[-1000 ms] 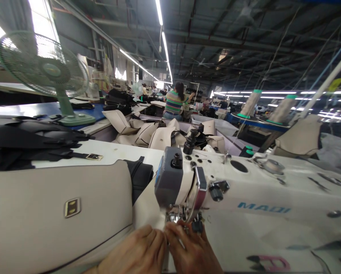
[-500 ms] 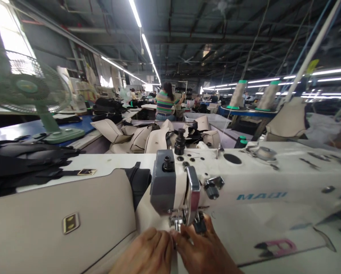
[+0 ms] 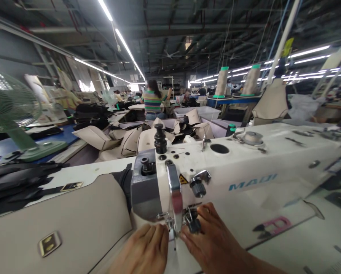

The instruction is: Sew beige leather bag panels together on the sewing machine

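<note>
A beige bag [image 3: 82,213] with a metal clasp plate [image 3: 49,244] lies at the left, one end running under the head of a white sewing machine [image 3: 244,163]. My left hand [image 3: 144,247] is closed, its fingers pressed together on the bag's edge just left of the presser foot [image 3: 172,231]. To the right of the foot, my right hand [image 3: 216,239] is curled in beside a black knob [image 3: 193,224]. Its fingertips are partly hidden behind the machine parts, so what they pinch does not show. A narrow gap separates the two hands at the needle.
Pink-handled thread snips [image 3: 273,227] lie on the machine bed at right. Black straps with a buckle [image 3: 72,186] sit at left, near a green fan [image 3: 19,133]. Beyond the machine are a bin of beige bags [image 3: 125,142], thread cones [image 3: 222,83] and a person in a striped top [image 3: 153,102].
The view has turned right, so the scene sits further left. My hands, which met at the presser foot, are now slightly apart, with the right one beside the knob.
</note>
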`<state>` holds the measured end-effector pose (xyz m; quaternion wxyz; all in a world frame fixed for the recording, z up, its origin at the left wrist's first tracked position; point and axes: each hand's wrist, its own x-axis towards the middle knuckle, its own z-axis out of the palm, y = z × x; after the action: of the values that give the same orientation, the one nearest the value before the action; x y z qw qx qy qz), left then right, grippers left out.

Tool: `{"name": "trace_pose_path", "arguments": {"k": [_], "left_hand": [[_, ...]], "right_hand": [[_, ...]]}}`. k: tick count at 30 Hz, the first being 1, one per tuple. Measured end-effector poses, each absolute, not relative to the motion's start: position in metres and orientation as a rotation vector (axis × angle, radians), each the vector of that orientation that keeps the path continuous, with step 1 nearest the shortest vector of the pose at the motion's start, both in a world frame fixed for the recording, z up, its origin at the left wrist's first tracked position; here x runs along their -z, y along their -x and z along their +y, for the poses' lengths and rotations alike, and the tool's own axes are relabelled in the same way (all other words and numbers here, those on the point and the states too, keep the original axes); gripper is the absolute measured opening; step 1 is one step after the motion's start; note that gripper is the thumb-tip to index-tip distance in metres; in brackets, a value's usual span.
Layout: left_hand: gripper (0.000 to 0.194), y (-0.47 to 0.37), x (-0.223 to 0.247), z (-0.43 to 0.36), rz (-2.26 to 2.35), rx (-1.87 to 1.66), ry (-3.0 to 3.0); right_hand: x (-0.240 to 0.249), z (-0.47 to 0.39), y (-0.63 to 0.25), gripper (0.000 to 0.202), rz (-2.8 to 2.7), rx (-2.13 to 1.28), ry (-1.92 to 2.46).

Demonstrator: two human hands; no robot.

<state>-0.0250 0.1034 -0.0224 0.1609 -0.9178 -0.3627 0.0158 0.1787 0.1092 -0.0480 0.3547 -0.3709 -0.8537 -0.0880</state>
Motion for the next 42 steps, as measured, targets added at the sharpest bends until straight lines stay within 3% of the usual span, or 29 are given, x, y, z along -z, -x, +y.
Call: {"name": "trace_pose_path", "arguments": {"k": [8, 19, 24, 33, 42], "left_hand": [[0.034, 0.019, 0.014, 0.103, -1.123, -0.145, 2.570], [0.018, 0.024, 0.022, 0.104, -0.917, 0.109, 2.526], [0.006, 0.026, 0.024, 0.104, -0.905, 0.170, 2.520], [0.005, 0.028, 0.023, 0.105, -0.940, 0.196, 2.481], [0.006, 0.081, 0.016, 0.046, -1.193, 0.123, 2.471]], "right_hand": [[0.050, 0.108, -0.177, 0.010, -2.163, 0.127, 1.012], [0.059, 0.111, -0.175, 0.037, -2.167, 0.057, 1.178], [0.076, 0.118, -0.182, 0.033, -2.213, 0.080, 1.267], [0.062, 0.116, -0.176, 0.038, -2.220, 0.081, 1.302], [0.057, 0.119, -0.182, 0.029, -2.097, -0.277, 1.336]]}}
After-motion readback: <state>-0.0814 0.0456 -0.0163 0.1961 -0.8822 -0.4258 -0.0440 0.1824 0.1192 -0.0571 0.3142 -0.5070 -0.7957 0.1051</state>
